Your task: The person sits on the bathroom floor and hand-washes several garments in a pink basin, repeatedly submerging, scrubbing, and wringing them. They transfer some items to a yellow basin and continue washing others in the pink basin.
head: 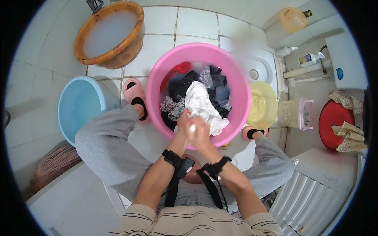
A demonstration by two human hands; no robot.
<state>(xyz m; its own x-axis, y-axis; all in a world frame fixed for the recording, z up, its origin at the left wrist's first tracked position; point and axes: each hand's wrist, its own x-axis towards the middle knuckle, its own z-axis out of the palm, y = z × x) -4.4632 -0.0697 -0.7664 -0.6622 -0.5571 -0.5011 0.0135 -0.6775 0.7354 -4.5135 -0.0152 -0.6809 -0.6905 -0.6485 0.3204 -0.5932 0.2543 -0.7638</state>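
A large pink plastic basin stands on the floor between my feet. Dark, gray, patterned and red clothes lie wet inside it. My left hand and my right hand meet over its near side, both closed on a white cloth garment. Part of the white cloth shows bunched between the two hands, and the rest spreads up and to the right over the darker clothes. The fingers partly hide each other.
A brown wooden tub with cloudy water stands at upper left, and a light blue bucket at left. Right of the basin sits a yellow basin beside a squat toilet. A white radiator is at lower right.
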